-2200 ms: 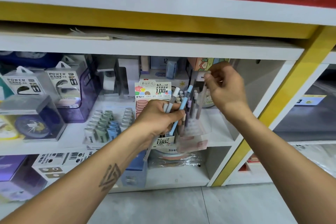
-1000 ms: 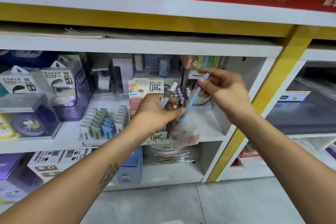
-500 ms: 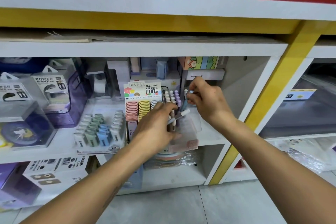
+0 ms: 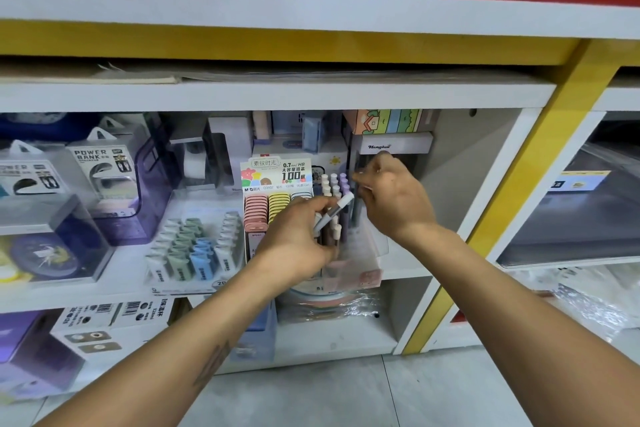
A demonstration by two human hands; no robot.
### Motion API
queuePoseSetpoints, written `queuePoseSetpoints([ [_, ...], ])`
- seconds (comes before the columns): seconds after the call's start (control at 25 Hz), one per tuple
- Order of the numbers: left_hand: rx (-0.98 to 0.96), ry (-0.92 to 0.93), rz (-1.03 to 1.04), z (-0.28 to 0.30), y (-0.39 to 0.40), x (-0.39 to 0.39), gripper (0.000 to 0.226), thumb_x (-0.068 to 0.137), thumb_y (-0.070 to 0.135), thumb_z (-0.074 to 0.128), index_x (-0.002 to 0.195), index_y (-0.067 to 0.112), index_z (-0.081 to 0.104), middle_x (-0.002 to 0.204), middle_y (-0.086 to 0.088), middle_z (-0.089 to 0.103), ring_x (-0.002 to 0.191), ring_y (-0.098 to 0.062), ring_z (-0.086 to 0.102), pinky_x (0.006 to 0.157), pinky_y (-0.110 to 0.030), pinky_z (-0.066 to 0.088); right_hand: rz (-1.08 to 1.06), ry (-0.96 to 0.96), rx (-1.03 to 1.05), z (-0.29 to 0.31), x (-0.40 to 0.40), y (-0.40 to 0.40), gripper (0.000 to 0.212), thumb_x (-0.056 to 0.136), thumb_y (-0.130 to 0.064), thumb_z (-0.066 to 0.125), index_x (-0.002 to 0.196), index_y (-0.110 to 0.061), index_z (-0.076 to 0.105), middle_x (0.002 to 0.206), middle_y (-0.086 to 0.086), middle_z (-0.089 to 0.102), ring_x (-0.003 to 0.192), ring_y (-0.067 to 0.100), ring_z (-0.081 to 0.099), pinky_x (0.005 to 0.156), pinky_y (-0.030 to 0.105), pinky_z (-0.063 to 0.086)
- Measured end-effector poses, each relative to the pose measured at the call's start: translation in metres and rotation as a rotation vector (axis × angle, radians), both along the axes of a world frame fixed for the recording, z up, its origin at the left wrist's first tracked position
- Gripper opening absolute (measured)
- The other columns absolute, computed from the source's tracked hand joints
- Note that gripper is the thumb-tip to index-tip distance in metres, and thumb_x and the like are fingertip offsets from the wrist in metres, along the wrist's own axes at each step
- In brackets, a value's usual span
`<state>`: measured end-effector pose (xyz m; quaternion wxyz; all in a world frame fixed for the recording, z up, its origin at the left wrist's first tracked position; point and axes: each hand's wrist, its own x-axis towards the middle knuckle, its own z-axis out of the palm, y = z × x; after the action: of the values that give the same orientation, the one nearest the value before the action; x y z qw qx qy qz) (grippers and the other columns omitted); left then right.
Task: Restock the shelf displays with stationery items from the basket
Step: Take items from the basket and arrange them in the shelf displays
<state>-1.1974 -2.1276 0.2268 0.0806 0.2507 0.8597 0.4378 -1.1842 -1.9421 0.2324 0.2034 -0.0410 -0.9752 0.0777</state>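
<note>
On the middle shelf (image 4: 408,272) stands a clear pen display (image 4: 369,253) holding several upright pens with white and lilac caps (image 4: 334,184). My left hand (image 4: 298,243) is just in front of it and grips a white-capped pen (image 4: 337,209) that points up and to the right. My right hand (image 4: 394,199) hovers over the display's right side. Its fingertips are curled and pinch the top of a bluish pen (image 4: 356,217) that stands in the display. The basket is out of view.
A display box of lead refills (image 4: 277,177) sits left of the pens, then a tray of small erasers (image 4: 194,246) and boxed power banks (image 4: 100,177). A yellow post (image 4: 519,191) bounds the bay on the right. Boxes fill the lower shelf (image 4: 110,319).
My right hand carried a blue pen from the bundle in my left hand down into the display. The bundle in my left hand has shrunk. The view moved closer.
</note>
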Motion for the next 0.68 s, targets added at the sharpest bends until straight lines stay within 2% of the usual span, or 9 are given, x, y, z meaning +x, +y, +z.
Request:
queuePoseSetpoints([
  [0.08,0.134,-0.096,-0.026,0.005,-0.003,0.004,0.065,0.076,-0.003,0.075,0.125,0.036,0.058,0.087,0.015,0.062,0.066,0.01,0.059,0.056,0.0,0.039,-0.012,-0.032,-0.054,0.004,0.003,-0.006,0.033,0.101,-0.02,0.052,0.133,-0.018,0.062,0.119,0.005,0.053,0.111,0.026,0.052,0.09,0.041,0.05],
  [0.12,0.201,-0.139,-0.036,0.008,-0.006,0.006,0.067,0.078,-0.005,0.072,0.123,0.04,0.055,0.08,0.017,0.061,0.06,0.012,0.059,0.053,-0.002,0.04,0.012,0.006,-0.21,0.01,0.006,-0.01,0.033,0.101,-0.022,0.053,0.132,-0.019,0.063,0.117,0.003,0.057,0.107,0.024,0.055,0.091,0.042,0.05],
  [0.16,0.236,-0.162,-0.038,0.012,-0.01,0.006,0.066,0.08,-0.004,0.071,0.123,0.042,0.053,0.078,0.018,0.061,0.059,0.012,0.058,0.051,-0.004,0.041,0.069,0.053,-0.47,0.018,0.009,-0.015,0.03,0.099,-0.026,0.057,0.127,-0.02,0.067,0.11,0.001,0.063,0.098,0.022,0.06,0.086,0.042,0.052],
  [0.24,0.216,-0.178,-0.024,0.018,-0.017,0.005,0.052,0.084,0.004,0.07,0.119,0.038,0.052,0.082,0.015,0.062,0.064,0.005,0.06,0.052,-0.009,0.043,0.278,0.046,-1.026,0.032,0.02,-0.023,0.022,0.095,-0.03,0.066,0.111,-0.017,0.073,0.092,0.002,0.073,0.077,0.019,0.066,0.064,0.034,0.054],
  [0.32,0.196,-0.218,-0.073,0.023,-0.024,0.008,0.031,0.089,0.007,0.065,0.11,0.029,0.058,0.072,0.016,0.06,0.059,-0.004,0.053,0.051,-0.017,0.04,0.449,-0.022,-1.229,0.037,0.032,-0.034,0.019,0.092,-0.017,0.07,0.107,-0.006,0.073,0.082,0.011,0.073,0.065,0.02,0.066,0.055,0.025,0.05],
  [0.4,0.283,-0.322,-0.209,0.025,-0.027,0.014,0.015,0.096,0.005,0.056,0.098,0.019,0.06,0.062,0.013,0.055,0.054,-0.006,0.046,0.049,-0.019,0.037,0.464,-0.023,-1.28,0.038,0.039,-0.043,0.018,0.09,-0.002,0.068,0.106,0.004,0.07,0.08,0.02,0.071,0.062,0.021,0.066,0.057,0.023,0.053],
  [0.52,0.446,-0.465,-0.262,0.026,-0.031,0.018,0.019,0.102,0.002,0.046,0.113,0.005,0.061,0.085,-0.006,0.064,0.073,-0.017,0.06,0.059,-0.027,0.051,0.302,0.176,-1.3,0.045,0.042,-0.029,0.017,0.091,0.002,0.065,0.107,0.002,0.071,0.077,0.015,0.073,0.059,0.017,0.064,0.06,0.023,0.055],
  [0.6,0.382,-0.403,-0.128,0.024,-0.035,0.013,0.023,0.104,0.007,0.044,0.121,0.007,0.059,0.088,-0.007,0.066,0.077,-0.021,0.061,0.067,-0.035,0.052,0.185,0.304,-1.128,0.049,0.045,-0.011,0.016,0.094,-0.002,0.065,0.107,-0.008,0.07,0.072,0.008,0.072,0.058,0.015,0.064,0.063,0.027,0.056],
  [0.68,0.194,-0.255,-0.006,0.022,-0.037,0.009,0.02,0.104,0.015,0.045,0.116,0.019,0.061,0.08,-0.005,0.062,0.068,-0.022,0.053,0.062,-0.034,0.043,0.121,0.31,-0.862,0.045,0.046,0.0,0.013,0.095,-0.008,0.065,0.103,-0.017,0.063,0.072,0.008,0.069,0.062,0.016,0.067,0.066,0.034,0.058],
])
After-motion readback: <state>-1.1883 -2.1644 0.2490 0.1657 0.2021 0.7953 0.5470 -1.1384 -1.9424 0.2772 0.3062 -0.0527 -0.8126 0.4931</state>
